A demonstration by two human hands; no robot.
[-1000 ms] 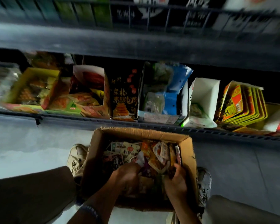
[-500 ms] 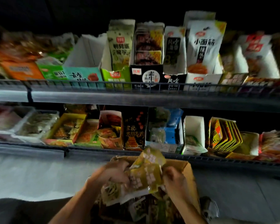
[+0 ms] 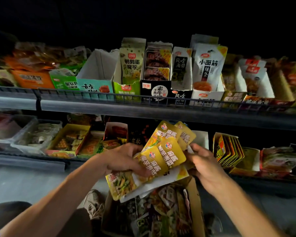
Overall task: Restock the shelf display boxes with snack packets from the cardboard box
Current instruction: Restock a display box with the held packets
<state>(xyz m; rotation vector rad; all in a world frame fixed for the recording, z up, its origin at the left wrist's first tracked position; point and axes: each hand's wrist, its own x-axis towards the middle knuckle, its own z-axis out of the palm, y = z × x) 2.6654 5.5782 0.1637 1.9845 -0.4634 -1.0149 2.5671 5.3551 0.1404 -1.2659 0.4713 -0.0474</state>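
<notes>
Head view. Since half a second ago the yellow packets have come up higher: then they hung just over the carton, now they sit in front of the lower shelf, fanned wider, print readable. A second ago both hands were down inside the carton. The camera has tipped up; the upper shelf now crosses mid-frame.

Left hand: fingers curled under and round the lower left of the fan, clamped on it. Right hand: fingers pinching the fan's right edge, thumb side blurred. The fan is held clear above the carton, touching no shelf.

Containers. Carton on the floor below the hands, flaps open, filled with mixed packets, dim. Upper shelf, behind a wire rail: teal box, no contents visible in it; green box with tall packets upright; black box with stacked packets; white box with a white packet standing. Lower shelf: yellow tray with small packets; clear tubs to its left; a row of orange packets on edge at the right.

Around: a shoe beside the carton's left wall. The fan and hands hide the middle boxes of the lower shelf.
</notes>
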